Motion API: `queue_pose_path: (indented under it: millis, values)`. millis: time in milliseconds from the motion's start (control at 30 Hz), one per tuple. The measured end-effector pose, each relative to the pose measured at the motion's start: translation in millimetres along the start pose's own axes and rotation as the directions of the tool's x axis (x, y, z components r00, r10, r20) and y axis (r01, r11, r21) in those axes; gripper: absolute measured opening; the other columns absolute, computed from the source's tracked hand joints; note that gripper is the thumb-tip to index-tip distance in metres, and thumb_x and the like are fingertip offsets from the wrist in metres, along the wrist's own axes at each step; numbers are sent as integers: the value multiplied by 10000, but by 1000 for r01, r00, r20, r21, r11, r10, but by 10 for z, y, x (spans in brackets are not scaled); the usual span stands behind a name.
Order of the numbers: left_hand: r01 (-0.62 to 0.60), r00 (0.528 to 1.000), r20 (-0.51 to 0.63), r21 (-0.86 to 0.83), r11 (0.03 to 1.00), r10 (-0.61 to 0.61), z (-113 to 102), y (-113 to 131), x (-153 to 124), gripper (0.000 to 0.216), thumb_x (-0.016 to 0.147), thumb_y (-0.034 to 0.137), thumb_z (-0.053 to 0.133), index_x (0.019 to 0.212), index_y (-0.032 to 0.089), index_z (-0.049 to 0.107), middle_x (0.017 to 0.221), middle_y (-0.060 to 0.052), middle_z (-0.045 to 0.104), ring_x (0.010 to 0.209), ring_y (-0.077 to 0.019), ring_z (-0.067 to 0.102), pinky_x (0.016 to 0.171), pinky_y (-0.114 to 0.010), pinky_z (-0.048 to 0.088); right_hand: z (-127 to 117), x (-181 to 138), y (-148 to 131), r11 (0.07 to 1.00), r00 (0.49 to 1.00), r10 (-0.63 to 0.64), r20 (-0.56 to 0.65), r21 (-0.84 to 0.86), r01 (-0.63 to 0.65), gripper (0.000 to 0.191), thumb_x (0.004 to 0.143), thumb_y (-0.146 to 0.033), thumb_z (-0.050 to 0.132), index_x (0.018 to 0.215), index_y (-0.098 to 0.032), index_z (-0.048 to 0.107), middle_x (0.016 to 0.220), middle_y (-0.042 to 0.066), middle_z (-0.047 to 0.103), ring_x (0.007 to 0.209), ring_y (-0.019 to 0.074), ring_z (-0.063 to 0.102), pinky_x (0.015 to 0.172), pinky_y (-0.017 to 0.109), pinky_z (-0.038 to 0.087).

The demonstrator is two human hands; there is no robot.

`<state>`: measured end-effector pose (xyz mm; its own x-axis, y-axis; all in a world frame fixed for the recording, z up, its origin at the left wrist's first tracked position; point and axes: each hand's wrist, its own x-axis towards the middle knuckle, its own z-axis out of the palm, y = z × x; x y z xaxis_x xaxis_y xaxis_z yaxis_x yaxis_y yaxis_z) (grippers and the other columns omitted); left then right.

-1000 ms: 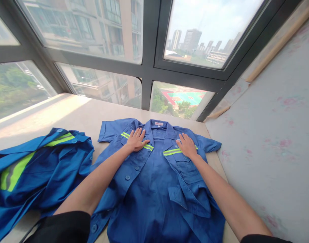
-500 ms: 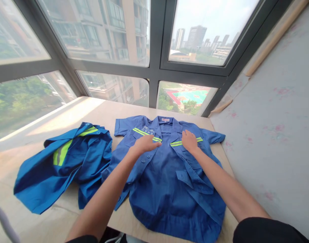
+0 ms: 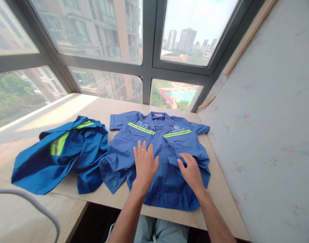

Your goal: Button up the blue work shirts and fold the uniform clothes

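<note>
A blue short-sleeved work shirt (image 3: pixel 159 182) lies spread on the wooden tabletop, its front open and collar toward the window. Yellow-green reflective strips and pale printing cross its chest. Over the shirt's left front panel is my left hand (image 3: pixel 146 167), open with fingers spread and a ring on one finger. My right hand (image 3: pixel 191 170) is at the right front panel beside a loose buttoned tab (image 3: pixel 172 161); its fingers are bent, with a gap between thumb and forefinger. Whether either hand touches the cloth is hard to tell.
A second, brighter blue garment (image 3: pixel 65 158) with a reflective strip lies crumpled on the left. A grey cable (image 3: pixel 35 204) curves over the lower-left tabletop (image 3: pixel 15 216). Grey-framed windows (image 3: pixel 146 67) stand behind, and a flowered wall (image 3: pixel 268 135) closes the right side.
Both my hands have drawn back from the chest strips toward me, uncovering the printing on the right chest. The left fingers have spread. The shirt's lower edge looks pulled in, and the view has shifted.
</note>
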<state>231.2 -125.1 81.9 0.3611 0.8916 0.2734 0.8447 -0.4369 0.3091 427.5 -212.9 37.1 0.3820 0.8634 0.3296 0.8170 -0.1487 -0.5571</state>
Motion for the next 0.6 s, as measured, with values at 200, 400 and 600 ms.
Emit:
queue_pose_path:
  millis: [200,400,600]
  values:
    - [95,995,-47,177,980,-88,-216,-485,-323,553,822,306,619,1338,130,531,1419,-231,506,1414,-429,327,1104,-623,324,-287,-382,246,976,998,48,-49,-212,-57,398,883,-312,496,1233,-169,621,1171,156,648,1116,314,582,995,492,467]
    - [156,988,-5,138,978,-157,-308,-815,-401,467,884,278,489,1322,137,569,1173,-192,664,1038,-320,644,807,-409,535,-484,-330,374,963,977,166,137,-235,-131,269,860,-280,502,1018,-212,709,1000,87,683,859,223,656,811,350,521]
    - [174,968,-155,-152,973,-198,-706,-943,-206,397,871,334,495,1190,186,679,924,-83,735,851,-248,684,790,-331,512,-712,-128,204,988,987,155,37,7,-155,263,846,-382,521,788,-199,701,744,41,681,687,201,634,676,318,505]
